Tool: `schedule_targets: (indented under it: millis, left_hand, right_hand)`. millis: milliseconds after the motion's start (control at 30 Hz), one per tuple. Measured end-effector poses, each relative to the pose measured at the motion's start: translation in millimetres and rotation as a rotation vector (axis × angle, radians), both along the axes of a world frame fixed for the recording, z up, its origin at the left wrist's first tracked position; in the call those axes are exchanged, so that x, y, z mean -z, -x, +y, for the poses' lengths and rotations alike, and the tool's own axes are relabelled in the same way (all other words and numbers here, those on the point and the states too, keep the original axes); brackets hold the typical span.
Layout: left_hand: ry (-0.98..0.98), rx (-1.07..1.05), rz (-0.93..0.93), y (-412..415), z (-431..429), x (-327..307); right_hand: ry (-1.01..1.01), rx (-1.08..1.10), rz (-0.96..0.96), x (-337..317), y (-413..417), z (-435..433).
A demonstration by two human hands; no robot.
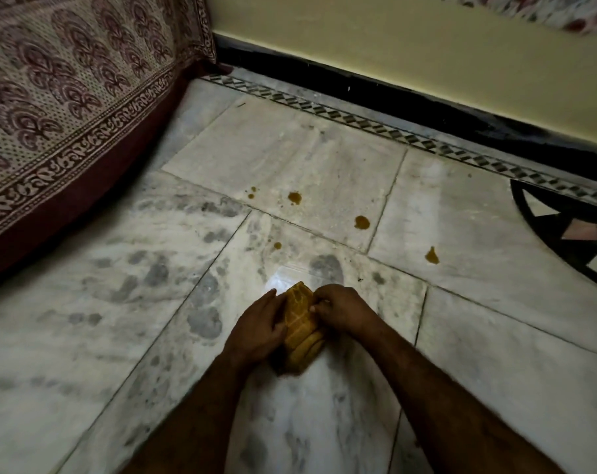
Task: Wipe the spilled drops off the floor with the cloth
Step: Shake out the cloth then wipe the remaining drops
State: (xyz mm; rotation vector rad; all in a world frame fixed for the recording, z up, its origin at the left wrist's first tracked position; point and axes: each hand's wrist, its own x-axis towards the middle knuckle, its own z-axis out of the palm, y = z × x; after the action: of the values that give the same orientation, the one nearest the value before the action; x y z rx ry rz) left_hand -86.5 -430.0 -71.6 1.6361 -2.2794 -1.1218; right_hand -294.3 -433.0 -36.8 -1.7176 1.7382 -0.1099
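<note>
Cloth point(302, 321) clasped in both hands.
Left hand point(260, 328), right hand point(345, 310) curl round it; brown drops point(362, 222) lie beyond cloth.

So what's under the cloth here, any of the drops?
Only pale floor shows around the folded cloth, held by the left hand and right hand. The brown drops in view lie uncovered farther off. The patch directly beneath the cloth is hidden.
</note>
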Motion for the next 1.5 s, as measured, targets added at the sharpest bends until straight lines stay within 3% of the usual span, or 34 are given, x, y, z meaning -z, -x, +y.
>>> schedule_targets:
  millis: [167,300,367,467,633,767,900,1167,1267,1333,1400,1500]
  left_hand:
    - [0.094,0.123,-0.072,18,10,-2]
    - [0.051,0.112,-0.222,34,21,6]
    - [0.065,0.074,-0.168,41,22,0]
    - [-0.001,-0.175,0.136,38,10,-30]
    - [-0.292,-0.394,0.466,17,-48,-95]
    - [-0.456,-0.443,0.609,9,-83,-137]
    - [-0.521,-0.488,0.681,12,-101,-166]
    - [-0.591,-0.653,0.865,24,-120,-205]
    - [-0.609,-0.695,0.983,24,-121,-211]
    - [-0.643,-0.673,1.091,23,-122,-216]
    - [-0.671,-0.631,1.199,22,-123,-222]
    - [-0.714,-0.545,1.331,25,-120,-231]
  right_hand:
    - [-0.12,0.319,-0.103,-1,-13,6]
    - [-0.178,0.37,-0.041,-10,-29,-1]
    - [-0.223,0.473,-0.274,-20,-27,-9]
    - [-0.324,0.625,-0.736,-43,-19,-21]
    - [-0.346,0.719,-1.13,-82,-8,-43]
    - [-0.259,0.471,-1.122,-104,3,-48]
    - [-0.022,0.212,-0.887,-117,1,-42]
    - [0.324,0.179,-0.539,-128,-22,-33]
    - [0.309,0.278,-0.782,-131,-10,-34]
    - [0.37,0.556,-0.922,-127,8,-37]
    - [0.339,0.808,-0.916,-114,26,-40]
    - [0.125,0.812,-0.962,-89,32,-31]
